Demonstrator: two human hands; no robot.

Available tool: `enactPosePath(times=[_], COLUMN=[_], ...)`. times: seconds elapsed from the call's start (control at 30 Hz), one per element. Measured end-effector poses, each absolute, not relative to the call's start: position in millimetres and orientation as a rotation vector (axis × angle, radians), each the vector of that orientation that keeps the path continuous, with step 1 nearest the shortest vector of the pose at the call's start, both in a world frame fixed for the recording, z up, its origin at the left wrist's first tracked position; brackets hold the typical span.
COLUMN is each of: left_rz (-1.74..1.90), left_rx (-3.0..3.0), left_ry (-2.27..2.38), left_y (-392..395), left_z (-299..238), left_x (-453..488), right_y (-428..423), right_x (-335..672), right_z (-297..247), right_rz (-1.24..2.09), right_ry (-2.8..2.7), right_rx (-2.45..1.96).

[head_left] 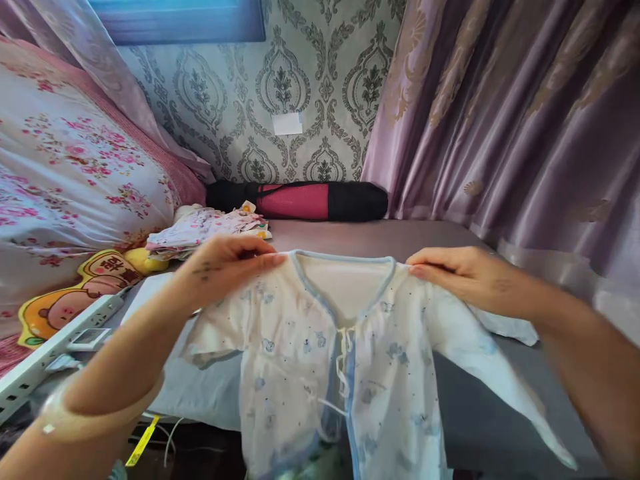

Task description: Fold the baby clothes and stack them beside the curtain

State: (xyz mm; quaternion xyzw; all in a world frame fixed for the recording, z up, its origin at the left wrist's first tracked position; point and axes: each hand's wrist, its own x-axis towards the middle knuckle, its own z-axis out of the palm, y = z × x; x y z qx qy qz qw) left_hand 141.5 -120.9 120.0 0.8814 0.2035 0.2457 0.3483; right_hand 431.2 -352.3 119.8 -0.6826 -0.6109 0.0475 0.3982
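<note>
A white baby shirt [295, 347] with light blue trim and small blue prints is stretched between my hands. Its neckline faces up and the front hangs down past the ledge, with white ties along the middle opening. My left hand [233, 263] pinches the shoulder on the left, thumb on top. On the other shoulder, my right hand [463, 270] has a similar pinch. The sleeves spread out to both sides, the right one hanging toward the lower right. The shirt's bottom edge runs partly out of view.
A grey padded surface [420, 233] lies behind the shirt. Folded clothes [207, 230] and a yellow cartoon cushion [75, 300] are at the left, near a white power strip [65, 347]. A black and pink rolled bag [295, 200] lies against the wall; purple curtains [500, 120] hang right.
</note>
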Motion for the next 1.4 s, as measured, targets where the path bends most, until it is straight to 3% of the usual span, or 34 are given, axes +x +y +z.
enactPosePath(times=[0.1,0.23,0.37,0.57,0.77,1.13,1.27,1.4], left_rz=[0.360,0.182,0.191,0.455,0.494,0.667,0.570,0.407], left_rx=[2.307,2.413,2.529,2.690,2.747,2.870,2.914,2.860], left_ry=[0.524,0.801,0.997,0.754,0.641,0.730,0.890,1.045], left_y=[-78,-44,-34,-6,25,52,51,43], left_z=[59,-26,-64,-76,-93,-87,-90,-84], left_x=[185,241,272,285,304,334,339,342], right_y=[-309,-257,-231,-216,-189,-152,-148,-156], right_x=[455,477,488,505,517,551,554,573], right_z=[66,-17,-60,-57,-57,-59,-61,-53], right_rz=[0.365,0.308,0.252,0.094,-0.191,-0.233,-0.061,0.504], right_ry=[-1.729,-1.672,-1.607,-1.713,-1.999,-2.028,-1.863,-1.335], right_rx=[-1.952,-2.315,-2.448,-2.531,-2.620,-2.624,-2.566,-2.382])
